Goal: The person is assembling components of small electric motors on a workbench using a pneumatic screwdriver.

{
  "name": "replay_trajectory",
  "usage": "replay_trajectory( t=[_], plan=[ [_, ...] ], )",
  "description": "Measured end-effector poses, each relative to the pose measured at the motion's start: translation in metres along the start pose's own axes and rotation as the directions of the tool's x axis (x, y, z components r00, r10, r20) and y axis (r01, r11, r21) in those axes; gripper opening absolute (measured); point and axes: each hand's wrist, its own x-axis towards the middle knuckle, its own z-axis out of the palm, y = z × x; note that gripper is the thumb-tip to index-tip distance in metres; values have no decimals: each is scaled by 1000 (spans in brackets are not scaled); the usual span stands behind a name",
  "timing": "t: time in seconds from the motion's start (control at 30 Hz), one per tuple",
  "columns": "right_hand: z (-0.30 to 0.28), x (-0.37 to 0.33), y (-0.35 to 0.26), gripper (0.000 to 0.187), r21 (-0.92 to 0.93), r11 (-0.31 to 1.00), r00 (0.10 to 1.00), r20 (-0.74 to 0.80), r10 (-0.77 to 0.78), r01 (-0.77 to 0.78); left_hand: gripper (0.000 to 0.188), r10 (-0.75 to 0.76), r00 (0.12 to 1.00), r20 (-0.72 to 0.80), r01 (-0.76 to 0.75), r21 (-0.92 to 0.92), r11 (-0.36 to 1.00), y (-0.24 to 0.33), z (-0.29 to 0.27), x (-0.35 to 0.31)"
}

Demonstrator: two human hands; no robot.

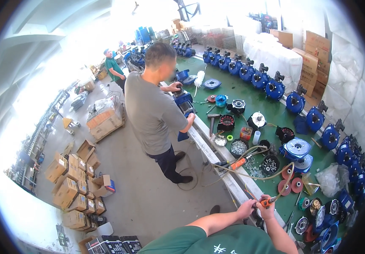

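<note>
My right hand (267, 211) is wrapped around an orange air screwdriver (269, 202), with a yellowish hose (289, 178) running up from its end. Close beside it, at the bench's near edge, my left hand (246, 208) is closed; what its fingers hold is too small and covered to make out. Under both hands is a dark part, mostly hidden by them. Red discs (296, 185) lie on the green bench top just beyond the right hand. A second orange-handled tool (238, 164) rests farther up the pale metal rail (220, 160).
Bowls of bolts (270, 164), a hammer (212, 122), motor parts and blue pump housings (297, 147) crowd the bench. Blue pumps (274, 89) line its far side. A co-worker in grey (153, 110) handles a blue motor at left. Cartons (70, 190) stack on the floor.
</note>
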Motion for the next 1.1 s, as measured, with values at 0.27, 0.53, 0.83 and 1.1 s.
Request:
replay_trajectory(
  t=[0.27,0.53,0.83,1.1],
  plan=[
    [1,0,-10,40,14,999,999,-3,34,-34,37,-35,998,50,35,17,999,-3,1,-1],
    [-6,4,3,46,11,999,998,48,39,-39,36,-53,998,43,53,-6,999,-2,1,0],
    [-8,5,8,42,76,997,999,15,33,-34,34,-58,997,40,59,-10,998,-5,4,2],
    [-5,5,-2,42,52,998,999,32,42,-44,33,-59,998,1,59,-16,998,-4,5,0]
  ],
)
